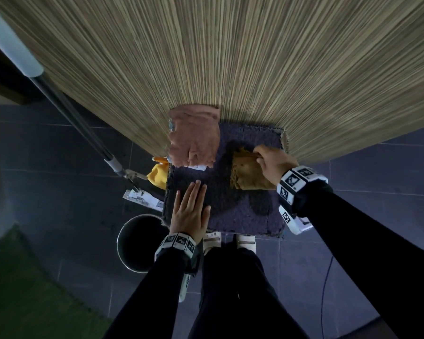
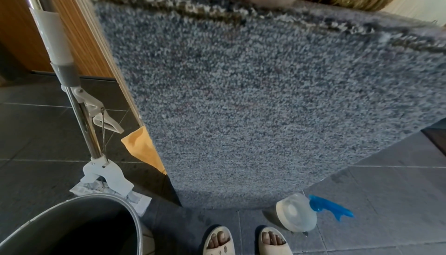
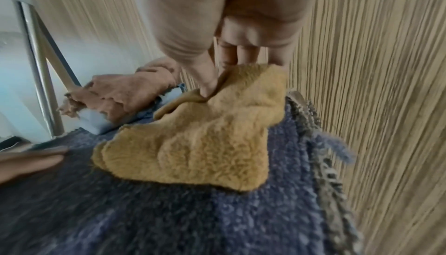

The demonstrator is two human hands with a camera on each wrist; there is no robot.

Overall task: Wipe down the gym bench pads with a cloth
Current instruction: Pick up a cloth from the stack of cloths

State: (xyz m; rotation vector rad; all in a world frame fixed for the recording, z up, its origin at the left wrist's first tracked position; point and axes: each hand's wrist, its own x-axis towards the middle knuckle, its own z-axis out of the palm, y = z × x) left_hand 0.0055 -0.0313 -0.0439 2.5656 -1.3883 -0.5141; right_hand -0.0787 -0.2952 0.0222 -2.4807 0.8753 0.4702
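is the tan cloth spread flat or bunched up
Bunched up: the tan cloth lies in folds on the pad, pinched by the right hand.

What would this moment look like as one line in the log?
left hand: flat on fuzzy grey-blue pad | right hand: pinching fluffy tan cloth on pad | crumpled pink cloth: lying on pad, untouched

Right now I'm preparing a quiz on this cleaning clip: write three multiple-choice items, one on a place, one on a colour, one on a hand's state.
1. Where does the pink towel lie?
A. in the bucket
B. on the pad's far left
C. on the floor

2. What colour is the cloth in the right hand?
A. mustard
B. blue
C. white

3. How is the left hand?
A. clenched
B. pinching cloth
C. flat on the grey pad

Key: B, it sits near the wall; A, the mustard cloth shows clearly; C, its fingers lie straight.
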